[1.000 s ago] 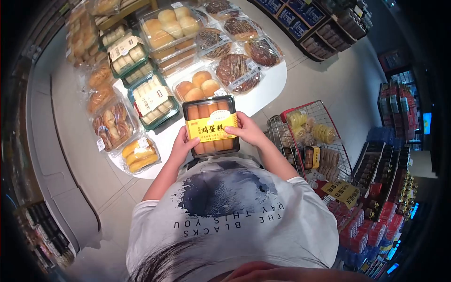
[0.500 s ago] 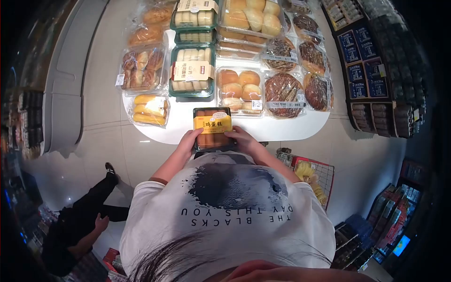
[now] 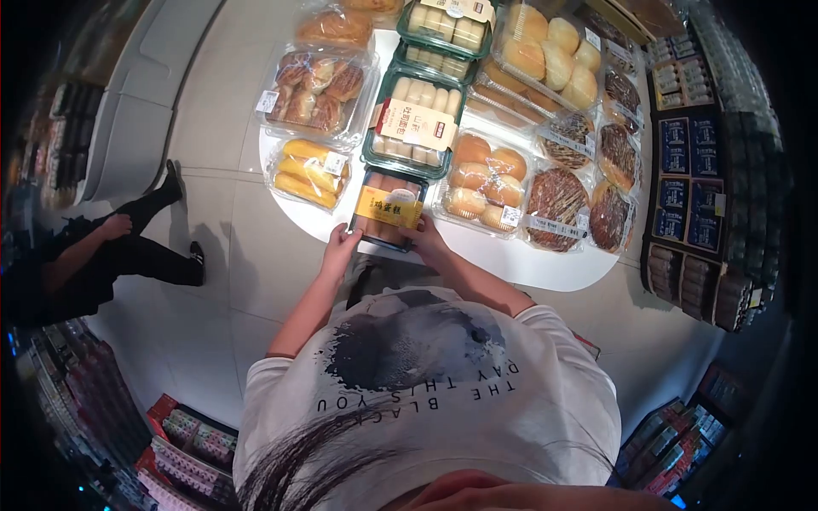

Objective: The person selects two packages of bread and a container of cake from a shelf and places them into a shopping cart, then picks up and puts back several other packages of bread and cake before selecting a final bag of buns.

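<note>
Item: one clear-topped tray of cakes (image 3: 397, 230), yellow label band (image 3: 385, 207) across its middle, located at the near edge of the white bench (image 3: 558, 271); whether it rests there or is held just above is hard to tell from here.

Left hand (image 3: 340, 244): fingers closed on the tray's near left side.
Right hand (image 3: 430, 242): fingers holding its right side, near the lower corner.

Beyond the tray: a green tray of pale rolls (image 3: 415, 123), paper-banded.
To its left: a bag of yellow bread (image 3: 308, 173), with a pack of browned buns (image 3: 317, 92) farther back.
To its right: a pack of round buns (image 3: 487, 180), then bagged dark-topped loaves (image 3: 558, 203).

Off to the left, well apart: a person in dark clothes (image 3: 85, 264).
</note>
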{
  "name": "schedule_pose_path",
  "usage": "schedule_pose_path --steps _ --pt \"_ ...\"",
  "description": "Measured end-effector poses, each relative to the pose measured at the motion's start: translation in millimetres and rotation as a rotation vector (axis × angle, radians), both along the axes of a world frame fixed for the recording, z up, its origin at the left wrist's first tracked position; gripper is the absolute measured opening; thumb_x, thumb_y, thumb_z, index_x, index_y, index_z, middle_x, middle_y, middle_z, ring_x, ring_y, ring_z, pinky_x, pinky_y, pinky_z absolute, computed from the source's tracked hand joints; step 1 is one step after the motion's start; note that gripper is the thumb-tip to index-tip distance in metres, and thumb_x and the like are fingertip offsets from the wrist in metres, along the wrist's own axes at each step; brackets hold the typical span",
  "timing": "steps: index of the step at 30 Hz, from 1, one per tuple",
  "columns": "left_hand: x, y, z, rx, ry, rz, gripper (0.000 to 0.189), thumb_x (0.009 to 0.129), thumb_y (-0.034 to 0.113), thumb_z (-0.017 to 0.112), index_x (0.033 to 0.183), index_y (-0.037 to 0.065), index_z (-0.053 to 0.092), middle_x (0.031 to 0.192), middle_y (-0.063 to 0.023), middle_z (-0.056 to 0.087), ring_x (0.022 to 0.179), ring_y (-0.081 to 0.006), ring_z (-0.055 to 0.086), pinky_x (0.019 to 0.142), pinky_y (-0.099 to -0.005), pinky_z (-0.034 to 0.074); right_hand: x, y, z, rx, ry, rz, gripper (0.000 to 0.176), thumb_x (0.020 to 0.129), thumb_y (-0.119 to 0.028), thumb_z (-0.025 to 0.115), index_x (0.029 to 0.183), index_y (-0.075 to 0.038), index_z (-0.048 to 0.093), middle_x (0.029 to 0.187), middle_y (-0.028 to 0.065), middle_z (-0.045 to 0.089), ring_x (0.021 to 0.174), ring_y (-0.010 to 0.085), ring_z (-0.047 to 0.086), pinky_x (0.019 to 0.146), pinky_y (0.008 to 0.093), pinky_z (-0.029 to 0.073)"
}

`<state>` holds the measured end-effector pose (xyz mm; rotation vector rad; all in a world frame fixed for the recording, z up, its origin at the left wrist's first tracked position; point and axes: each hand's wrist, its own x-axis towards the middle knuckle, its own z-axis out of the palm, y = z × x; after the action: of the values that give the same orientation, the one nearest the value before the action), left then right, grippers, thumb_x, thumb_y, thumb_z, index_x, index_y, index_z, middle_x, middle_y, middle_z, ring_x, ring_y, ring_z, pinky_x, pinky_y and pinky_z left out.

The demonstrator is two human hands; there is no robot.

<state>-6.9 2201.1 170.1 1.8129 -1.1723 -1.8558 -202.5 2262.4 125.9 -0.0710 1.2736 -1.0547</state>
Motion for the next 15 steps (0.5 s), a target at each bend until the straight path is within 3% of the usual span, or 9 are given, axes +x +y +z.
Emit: schedule_pose_path --steps 2,4,7,10,12,15 --pt "6 -3 -15 -0.017 0.015 -0.064 0.072 0.075 0.040 0.063 0.131 0.008 0.031 0.117 -0.0096 0.044 0.100 -0.0190 0.044 0.080 -0.0347 0.037 9 -2 -2 -0.040 0.103 -0.002 0.063 0.078 -0.008 0.063 0.129 -0.007 0.026 0.116 0.0067 0.048 0.099 0.0184 0.050 0.081 0.0369 0.042" --pt "1 -7 7 -0.046 0.030 -0.133 0.064 0.076 0.032 0.064 0.128 0.007 0.036 0.116 -0.0095 0.045 0.092 -0.0169 0.047 0.075 -0.0290 0.039 14 -1 -13 -0.081 0.195 0.009 0.063 0.077 -0.009 0.065 0.128 -0.006 0.029 0.114 0.0077 0.050 0.100 0.0182 0.050 0.083 0.0332 0.042" --pt "5 -15 3 -0.064 0.017 -0.281 0.063 0.076 0.024 0.063 0.128 0.001 0.035 0.119 -0.0125 0.046 0.095 -0.0184 0.049 0.080 -0.0287 0.040 15 0 -22 -0.157 0.281 0.004 0.060 0.074 -0.013 0.068 0.123 -0.001 0.037 0.114 0.0111 0.051 0.104 0.0166 0.049 0.082 0.0279 0.043" --pt "15 -22 -8 -0.164 0.043 -0.427 0.063 0.076 0.023 0.062 0.127 -0.002 0.035 0.122 -0.0162 0.046 0.106 -0.0221 0.048 0.089 -0.0306 0.039 15 7 -15 -0.052 0.396 0.036 0.051 0.076 -0.015 0.066 0.118 -0.003 0.041 0.100 0.0050 0.054 0.086 0.0123 0.051 0.071 0.0253 0.044" --pt "17 -27 0 -0.154 -0.020 -0.492 0.062 0.075 0.023 0.063 0.127 -0.001 0.038 0.121 -0.0174 0.048 0.109 -0.0236 0.048 0.091 -0.0308 0.038 12 19 -33 0.058 0.461 -0.007 0.049 0.075 -0.018 0.067 0.115 -0.002 0.043 0.096 0.0038 0.053 0.081 0.0114 0.051 0.067 0.0255 0.044" --pt "19 -37 1 -0.241 -0.160 -0.632 0.062 0.073 0.025 0.064 0.122 -0.004 0.041 0.117 -0.0232 0.050 0.107 -0.0321 0.050 0.089 -0.0341 0.040 10 39 -13 0.120 0.427 -0.095 0.048 0.074 -0.021 0.067 0.112 -0.002 0.044 0.093 0.0034 0.053 0.078 0.0120 0.052 0.063 0.0261 0.044"
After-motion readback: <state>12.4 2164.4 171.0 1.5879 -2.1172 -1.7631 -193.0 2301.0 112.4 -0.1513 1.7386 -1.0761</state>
